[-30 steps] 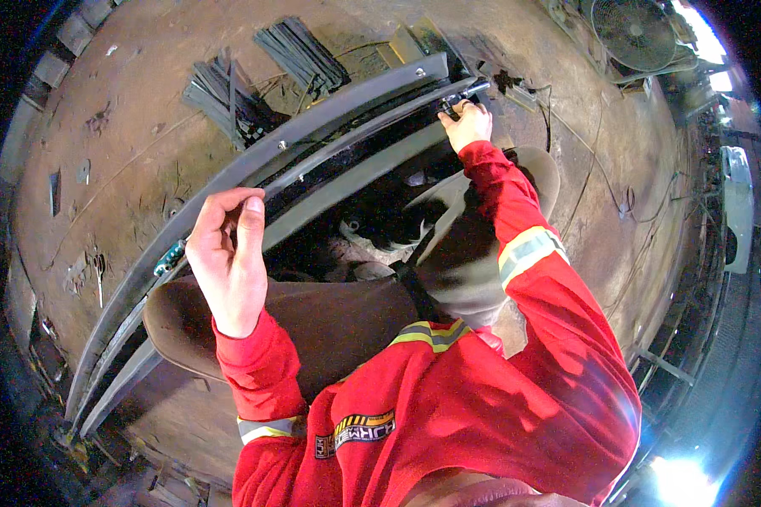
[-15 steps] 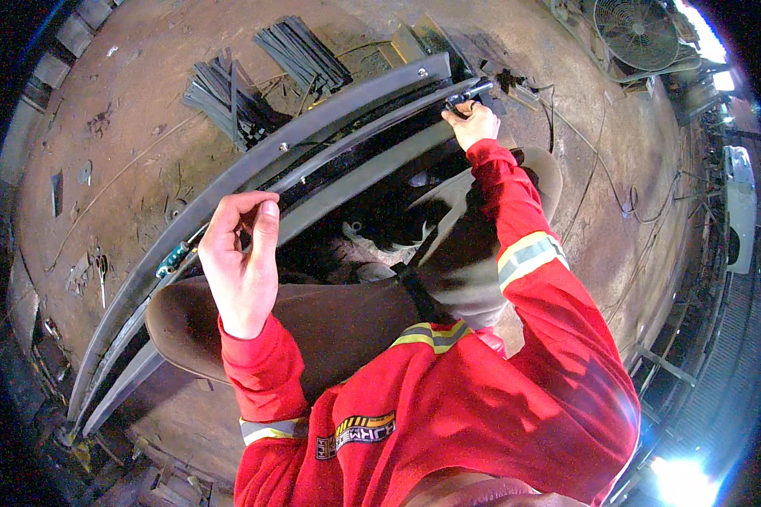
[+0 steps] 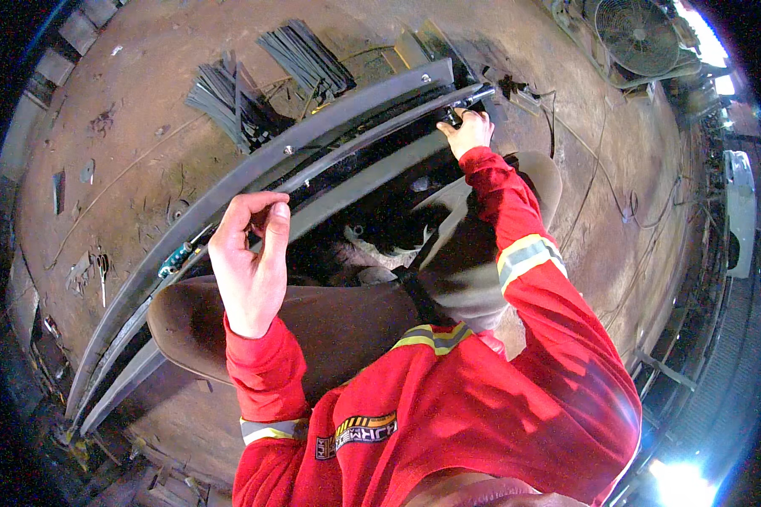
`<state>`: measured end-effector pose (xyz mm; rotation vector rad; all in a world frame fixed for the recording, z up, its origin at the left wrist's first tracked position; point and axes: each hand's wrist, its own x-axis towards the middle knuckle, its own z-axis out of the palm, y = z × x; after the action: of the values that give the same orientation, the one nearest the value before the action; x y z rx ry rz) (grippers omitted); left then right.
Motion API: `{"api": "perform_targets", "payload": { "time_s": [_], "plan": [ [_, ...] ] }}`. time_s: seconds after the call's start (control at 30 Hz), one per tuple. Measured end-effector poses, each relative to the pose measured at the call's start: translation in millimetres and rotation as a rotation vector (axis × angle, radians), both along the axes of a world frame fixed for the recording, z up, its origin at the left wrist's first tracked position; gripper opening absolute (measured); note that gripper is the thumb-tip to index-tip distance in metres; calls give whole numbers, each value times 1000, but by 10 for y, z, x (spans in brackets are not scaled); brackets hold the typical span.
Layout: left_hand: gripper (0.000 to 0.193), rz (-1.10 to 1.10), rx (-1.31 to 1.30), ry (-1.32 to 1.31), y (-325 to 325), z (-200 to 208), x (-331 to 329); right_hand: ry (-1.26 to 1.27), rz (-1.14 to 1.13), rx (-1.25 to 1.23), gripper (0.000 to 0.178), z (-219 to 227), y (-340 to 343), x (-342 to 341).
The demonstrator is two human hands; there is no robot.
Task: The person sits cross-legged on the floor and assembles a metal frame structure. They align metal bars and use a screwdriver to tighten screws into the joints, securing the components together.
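Observation:
Long, curved dark-grey metal bars run side by side from lower left to upper right; an outer bar has bolts on its face, a thinner middle rail lies inside it, and an inner bar is nearest my legs. My left hand hovers over the bars with thumb and fingertips pinched; whatever they may hold is hidden. At the far right end, my right hand has its fingers closed around a small dark fitting by the middle rail's end. A teal-handled screwdriver lies on the bars left of my left hand.
Two bundles of dark flat strips lie on the brown floor beyond the bars. Pliers and scraps sit at the left. Cables trail across the floor at right, with a large fan farther back. My bent legs border the bars.
My right hand has shifted slightly toward me and left at the rail's end, its fingers curling differently round the dark fitting. My left hand has drifted slightly right, still pinched.

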<state>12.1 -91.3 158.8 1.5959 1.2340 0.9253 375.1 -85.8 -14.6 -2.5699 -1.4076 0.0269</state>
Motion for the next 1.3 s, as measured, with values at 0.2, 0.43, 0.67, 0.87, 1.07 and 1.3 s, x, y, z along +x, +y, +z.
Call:
{"api": "perform_targets", "payload": {
  "time_s": [0.2,0.43,0.67,0.87,1.07,1.3],
  "plan": [
    [7,1,32,4,11,-15,2,192,-146,126,43,-54,12,62],
    [13,-161,-213,-75,51,-388,383,-107,-53,35,35,-19,8,-3],
    [30,-324,-313,125,195,-1447,2072,87,36,-151,41,-168,77,322],
    [24,-183,-1055,-272,360,-1476,2810,60,180,-46,25,-532,130,536],
    [17,-158,-1035,-275,554,-1691,2946,79,92,-107,24,-293,142,357],
    [22,56,-827,-324,539,-1777,3186,146,24,-69,31,-257,82,426]
  ]
}}
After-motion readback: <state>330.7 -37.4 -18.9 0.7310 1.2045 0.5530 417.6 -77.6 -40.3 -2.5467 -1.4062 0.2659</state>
